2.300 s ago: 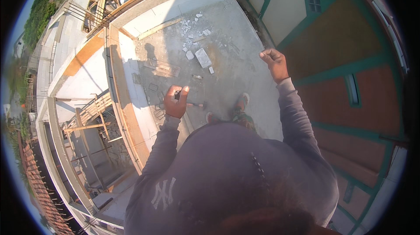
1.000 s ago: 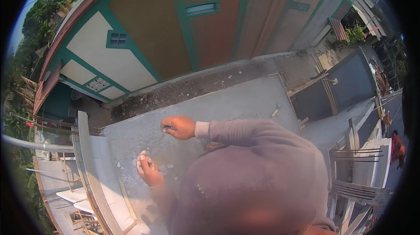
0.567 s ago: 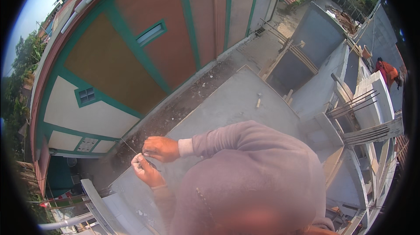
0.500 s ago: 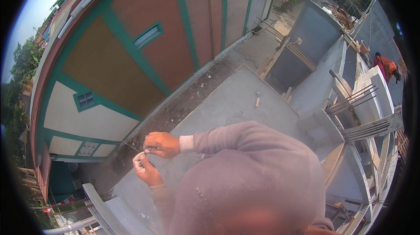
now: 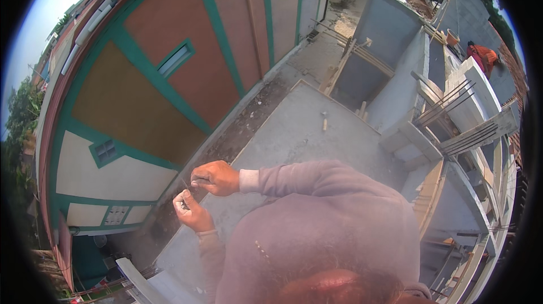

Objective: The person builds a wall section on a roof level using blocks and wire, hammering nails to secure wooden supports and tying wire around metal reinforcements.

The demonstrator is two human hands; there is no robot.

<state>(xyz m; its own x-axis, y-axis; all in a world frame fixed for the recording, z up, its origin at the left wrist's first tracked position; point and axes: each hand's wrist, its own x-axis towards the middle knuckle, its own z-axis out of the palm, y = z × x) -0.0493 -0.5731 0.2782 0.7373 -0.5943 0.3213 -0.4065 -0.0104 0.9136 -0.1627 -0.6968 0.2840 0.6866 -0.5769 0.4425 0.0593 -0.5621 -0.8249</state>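
My left hand [image 5: 193,212] is closed in a pinch, thumb against the fingers, low on the left over the slab's edge. Just above it, my right hand [image 5: 216,178] reaches across from the right with its fingers curled and pinched. A thin strand [image 5: 184,184], like wire or string, shows faintly by the fingertips; its kind is too fine to make out. The two hands are close together but apart. Pale dust or mortar marks the left fingers. A hammer-like tool [image 5: 324,121] with a light handle lies farther off on the grey concrete slab [image 5: 288,134].
A painted wall [image 5: 186,77] with green bands runs along the left, beyond a rubble-strewn strip [image 5: 240,125]. Timber formwork [image 5: 362,58], rebar rods [image 5: 449,103] and block walls stand to the right. Another person in orange [image 5: 483,58] bends over at the far right near a bucket [image 5: 452,38].
My hands have drawn slightly apart, the right one moving up and a little right. The strand that stretched out leftward shows less now. The whole view has shifted somewhat.
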